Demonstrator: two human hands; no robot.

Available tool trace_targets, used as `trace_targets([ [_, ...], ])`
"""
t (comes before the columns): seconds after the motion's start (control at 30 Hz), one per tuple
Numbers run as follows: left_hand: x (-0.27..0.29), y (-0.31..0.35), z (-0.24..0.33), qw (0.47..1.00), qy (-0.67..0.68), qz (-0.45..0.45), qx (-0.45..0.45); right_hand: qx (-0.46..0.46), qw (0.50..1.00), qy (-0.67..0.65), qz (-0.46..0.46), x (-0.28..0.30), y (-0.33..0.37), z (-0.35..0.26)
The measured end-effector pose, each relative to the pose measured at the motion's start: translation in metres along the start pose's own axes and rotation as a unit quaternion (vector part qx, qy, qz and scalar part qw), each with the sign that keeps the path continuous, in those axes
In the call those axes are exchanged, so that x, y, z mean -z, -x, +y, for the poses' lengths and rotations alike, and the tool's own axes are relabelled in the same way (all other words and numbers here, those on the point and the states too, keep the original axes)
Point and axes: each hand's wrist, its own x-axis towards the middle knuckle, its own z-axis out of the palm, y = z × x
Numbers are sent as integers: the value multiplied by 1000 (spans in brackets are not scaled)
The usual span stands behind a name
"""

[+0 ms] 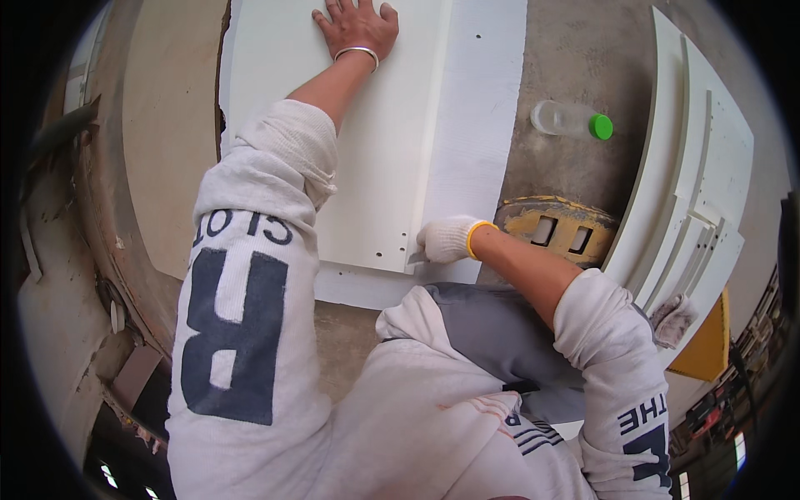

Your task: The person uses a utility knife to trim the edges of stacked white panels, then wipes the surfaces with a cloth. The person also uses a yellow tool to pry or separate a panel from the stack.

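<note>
My left hand (357,27) is bare, wears a thin silver bracelet and presses flat, fingers spread, on the far end of a cream-white board (367,142). This board lies on top of a wider white panel (483,125) on the concrete floor. My right hand (446,239) wears a white knit glove with a yellow cuff. It is closed on a small grey blade-like tool (415,259) at the near right corner of the cream board, along its edge.
A clear plastic bottle with a green cap (572,120) lies on the concrete floor. A yellow worn metal piece with two slots (557,227) sits by my right forearm. Stacked white panels and strips (696,192) lie at right. A curved brown board (167,142) is at left.
</note>
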Motion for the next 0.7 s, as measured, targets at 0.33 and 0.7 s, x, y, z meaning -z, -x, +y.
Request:
trace_targets([
  [0.33,12,-7,-1,999,-12,43,-22,-15,902,228,367,136,103,39],
  [0.7,22,-1,3,1000,-21,15,-7,47,896,374,234,174,86,57],
])
